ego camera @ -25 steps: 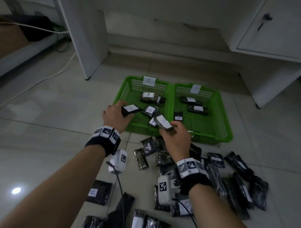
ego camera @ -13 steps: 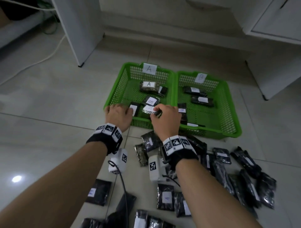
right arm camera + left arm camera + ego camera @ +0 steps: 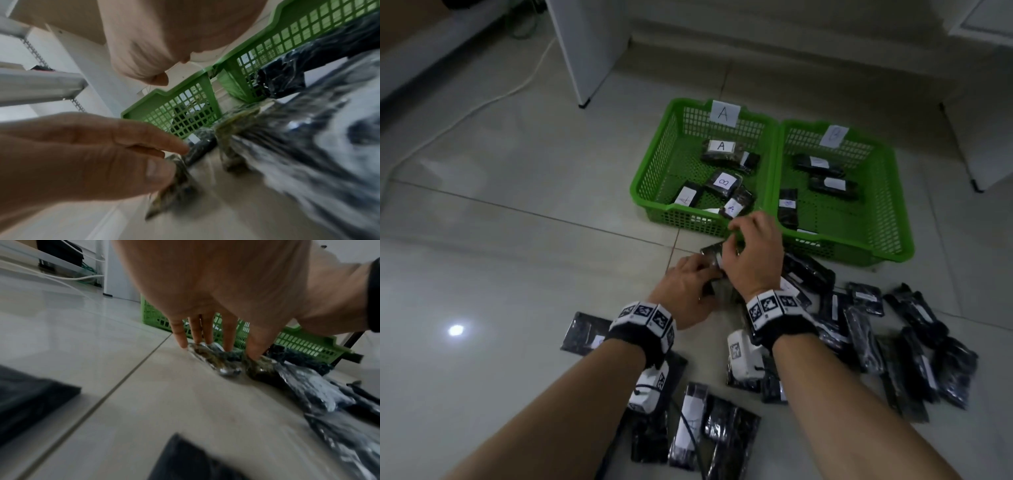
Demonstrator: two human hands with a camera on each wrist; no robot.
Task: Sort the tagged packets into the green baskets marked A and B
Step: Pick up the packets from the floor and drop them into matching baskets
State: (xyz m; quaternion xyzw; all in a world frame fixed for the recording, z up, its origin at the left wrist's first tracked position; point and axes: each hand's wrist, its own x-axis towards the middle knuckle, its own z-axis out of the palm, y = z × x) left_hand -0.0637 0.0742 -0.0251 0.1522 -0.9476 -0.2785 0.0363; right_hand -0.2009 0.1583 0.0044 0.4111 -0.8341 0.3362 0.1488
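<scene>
Two green baskets stand side by side on the tiled floor: basket A [image 3: 654,178] on the left holds several black packets, basket B [image 3: 893,212] on the right holds three. Many more tagged black packets [image 3: 859,325] lie on the floor in front of them. My left hand [image 3: 688,284] reaches down just before basket A, and its straight fingers [image 3: 228,344] and thumb touch a shiny packet [image 3: 213,360] lying flat. My right hand [image 3: 750,240] hovers right above it, its fingers loosely curled [image 3: 160,78] with nothing seen in them.
A white cabinet leg [image 3: 585,51] and a white cable [image 3: 482,102] are at the back left. Another white cabinet [image 3: 979,144] is at the right. A single packet [image 3: 585,334] lies left of my left wrist, and more lie under my forearms [image 3: 688,425].
A second ago each hand held a packet over basket A. Both packets now lie in that basket, and both hands have drawn back to the floor packets in front of it.
</scene>
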